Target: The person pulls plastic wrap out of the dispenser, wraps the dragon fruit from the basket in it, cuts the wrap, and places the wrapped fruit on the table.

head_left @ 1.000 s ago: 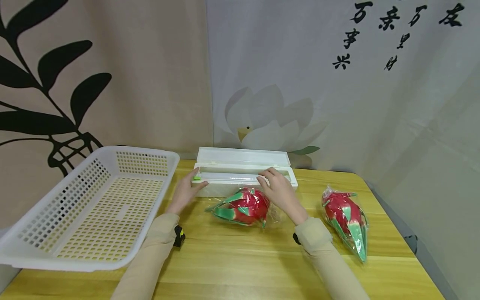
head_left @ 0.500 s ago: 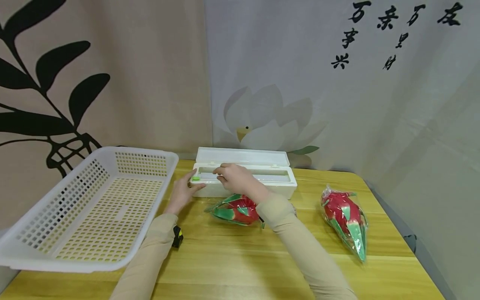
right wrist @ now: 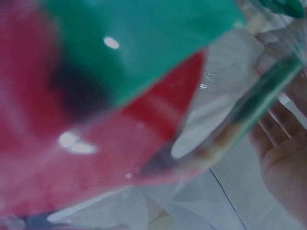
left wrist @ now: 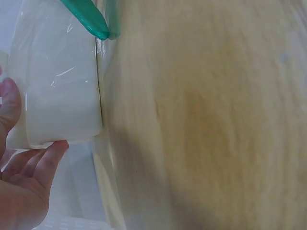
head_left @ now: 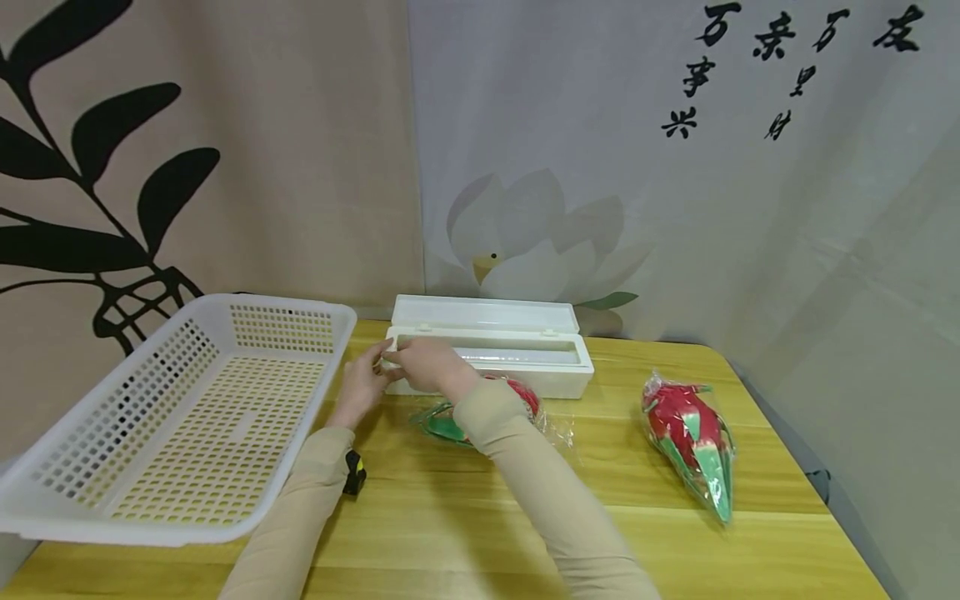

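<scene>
A white cling film dispenser box (head_left: 551, 382) lies at the back of the table, its lid (head_left: 486, 313) raised, with a white roll (head_left: 517, 356) inside. My left hand (head_left: 362, 387) holds the box's left end, thumb on the front and fingers round the end, as the left wrist view also shows. At that same corner, my right hand (head_left: 427, 363) has its fingertips close to my left fingers; what they pinch, if anything, is hidden. A plastic-wrapped dragon fruit (head_left: 444, 423) lies in front of the box, partly behind my right forearm. It looms large in the right wrist view.
A second wrapped dragon fruit (head_left: 692, 442) lies on the right of the wooden table (head_left: 420, 542). On the left stands a big white perforated basket (head_left: 318, 433), tilted over the table edge. Printed curtains (head_left: 525, 125) hang close behind the table.
My right hand has moved left along the box, from its right part to the left end, and now covers the green slider there. My left hand stays at that end.
</scene>
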`<state>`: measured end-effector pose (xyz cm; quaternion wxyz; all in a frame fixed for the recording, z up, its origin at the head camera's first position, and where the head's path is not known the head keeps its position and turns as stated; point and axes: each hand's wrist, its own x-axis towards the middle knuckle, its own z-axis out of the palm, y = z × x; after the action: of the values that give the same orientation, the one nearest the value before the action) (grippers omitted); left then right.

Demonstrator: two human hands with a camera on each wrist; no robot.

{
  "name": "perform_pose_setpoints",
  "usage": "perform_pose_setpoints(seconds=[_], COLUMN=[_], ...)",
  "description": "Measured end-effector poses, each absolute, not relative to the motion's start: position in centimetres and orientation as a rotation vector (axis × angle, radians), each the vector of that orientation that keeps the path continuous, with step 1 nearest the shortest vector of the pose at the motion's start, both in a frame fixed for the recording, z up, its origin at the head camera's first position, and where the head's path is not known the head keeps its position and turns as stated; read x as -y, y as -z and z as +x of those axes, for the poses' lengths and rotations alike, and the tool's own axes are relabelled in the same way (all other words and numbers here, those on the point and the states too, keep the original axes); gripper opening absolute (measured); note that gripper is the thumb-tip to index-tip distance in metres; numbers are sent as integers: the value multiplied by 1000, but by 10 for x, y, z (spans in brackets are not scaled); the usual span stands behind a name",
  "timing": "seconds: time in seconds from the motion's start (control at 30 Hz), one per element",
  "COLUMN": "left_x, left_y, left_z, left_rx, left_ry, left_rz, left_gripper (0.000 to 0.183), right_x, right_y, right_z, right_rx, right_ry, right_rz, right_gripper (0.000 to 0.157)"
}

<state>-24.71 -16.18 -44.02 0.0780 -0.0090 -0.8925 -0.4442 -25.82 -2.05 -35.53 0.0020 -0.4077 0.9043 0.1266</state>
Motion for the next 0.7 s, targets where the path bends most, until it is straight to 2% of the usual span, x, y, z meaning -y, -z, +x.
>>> perform_pose_setpoints(seconds=[0.4,0.7], left_x=[161,157], left_y=[439,438], left_z=[-245,-246], left_rx=[2667,2666], left_ry=[1336,1266], left_rz=[-18,0], left_gripper=[62,50], right_x=[26,27], right_y=[362,361], right_z=[-261,-261], right_rx=[-2851,-2857], right_ry=[-464,-437], right_rz=[-1282,-1226], right_gripper=[45,40])
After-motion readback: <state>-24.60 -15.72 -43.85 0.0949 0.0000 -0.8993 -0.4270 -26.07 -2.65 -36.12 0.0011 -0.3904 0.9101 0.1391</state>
